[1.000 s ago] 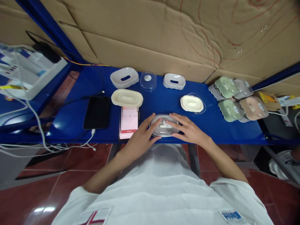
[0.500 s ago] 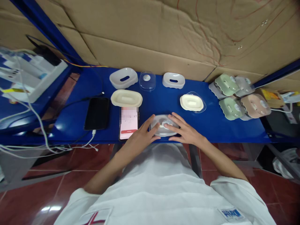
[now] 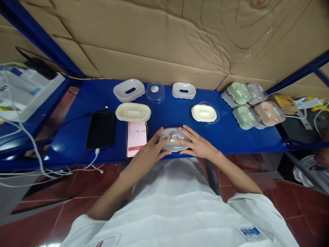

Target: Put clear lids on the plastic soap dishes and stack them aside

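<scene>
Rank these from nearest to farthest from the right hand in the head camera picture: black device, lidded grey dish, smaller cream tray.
1. Lidded grey dish: touched by the right hand.
2. Smaller cream tray: just beyond the hand.
3. Black device: far over on the left.

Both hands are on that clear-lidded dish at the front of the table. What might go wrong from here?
1. The lidded dish sits close to the blue table's front edge, so uneven pressure from the left hand or right hand might slide it off.
2. The phone lies beside the left hand; a sideways move could knock it.
3. The white cable hangs over the front edge; snagging it might drag the black device.
</scene>
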Demonstrator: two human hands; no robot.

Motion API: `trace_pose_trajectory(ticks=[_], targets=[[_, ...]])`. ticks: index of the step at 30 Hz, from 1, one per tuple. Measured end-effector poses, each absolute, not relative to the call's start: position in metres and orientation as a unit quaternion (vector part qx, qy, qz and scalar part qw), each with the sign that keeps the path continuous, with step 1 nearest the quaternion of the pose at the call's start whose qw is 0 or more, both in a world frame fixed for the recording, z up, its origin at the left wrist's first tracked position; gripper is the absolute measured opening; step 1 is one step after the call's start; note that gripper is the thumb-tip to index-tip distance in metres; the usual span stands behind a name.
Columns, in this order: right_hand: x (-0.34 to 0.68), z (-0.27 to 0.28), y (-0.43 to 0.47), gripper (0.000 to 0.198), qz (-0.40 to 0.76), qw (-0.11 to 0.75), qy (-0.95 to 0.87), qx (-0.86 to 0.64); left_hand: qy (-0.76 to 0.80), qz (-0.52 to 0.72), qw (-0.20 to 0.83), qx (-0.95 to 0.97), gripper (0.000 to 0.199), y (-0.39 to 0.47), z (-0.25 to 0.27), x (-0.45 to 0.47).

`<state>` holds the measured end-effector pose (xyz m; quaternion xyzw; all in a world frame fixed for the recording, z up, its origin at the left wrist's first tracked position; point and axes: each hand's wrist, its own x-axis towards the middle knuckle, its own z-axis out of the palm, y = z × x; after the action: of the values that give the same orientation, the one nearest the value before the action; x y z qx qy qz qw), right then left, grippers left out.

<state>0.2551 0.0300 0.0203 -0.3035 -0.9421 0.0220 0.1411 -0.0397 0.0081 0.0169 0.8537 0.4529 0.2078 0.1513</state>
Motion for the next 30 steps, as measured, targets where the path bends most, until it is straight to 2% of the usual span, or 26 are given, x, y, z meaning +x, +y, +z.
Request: trace_pose_trajectory(ticks=[12, 17, 20, 24, 30], targets=[[0.256, 0.015, 0.032, 0.068, -0.012, 0.146, -0.951, -0.273, 0.446, 0.218, 0.132, 0.858, 0.048, 0.007, 0.010, -0.046], [0.257, 0.016, 0.031, 0.067, 0.006, 0.121, -0.954, -0.272, 0.425, 0.213, 0.118, 0.872, 0.038, 0.006, 0.016, -0.046], [0.257, 0.016, 0.032, 0.065, 0.038, 0.137, -0.952, -0.269, 0.430, 0.219, 0.123, 0.867, 0.039, 0.007, 0.016, -0.046], [0.256, 0.016, 0.036, 0.063, 0.084, 0.162, -0.944, -0.275, 0.446, 0.246, 0.158, 0.846, 0.044, 0.008, 0.010, -0.046], [0.255, 0.012, 0.039, 0.058, 0.081, 0.174, -0.944, -0.268, 0.452, 0.266, 0.213, 0.824, 0.046, 0.012, 0.004, -0.048]])
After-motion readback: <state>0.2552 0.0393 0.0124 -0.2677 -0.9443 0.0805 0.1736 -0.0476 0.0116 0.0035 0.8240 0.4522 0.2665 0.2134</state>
